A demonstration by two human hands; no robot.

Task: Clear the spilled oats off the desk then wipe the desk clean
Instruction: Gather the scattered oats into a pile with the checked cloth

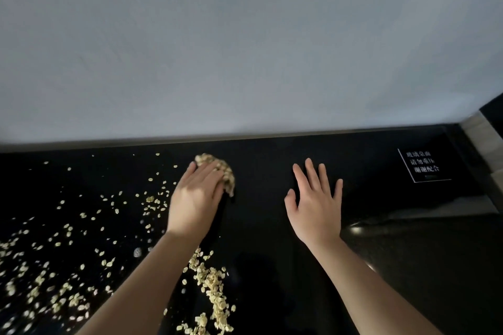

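Note:
Pale oat flakes lie scattered over the glossy black desk (261, 220). My left hand (197, 196) lies flat on the desk, its fingers pressed against a small heap of oats (221, 171) bunched along its far right side. A ridge of oats (212, 291) runs along the near side by my left forearm. Loose oat flakes (54, 275) cover the left part of the desk. My right hand (315, 207) is spread with straight fingers over a bare patch to the right, holding nothing.
A pale wall (245, 49) rises right behind the desk's back edge. A small sign with white characters (423, 164) sits flat at the back right. The desk's right end (484, 139) meets a light-coloured ledge.

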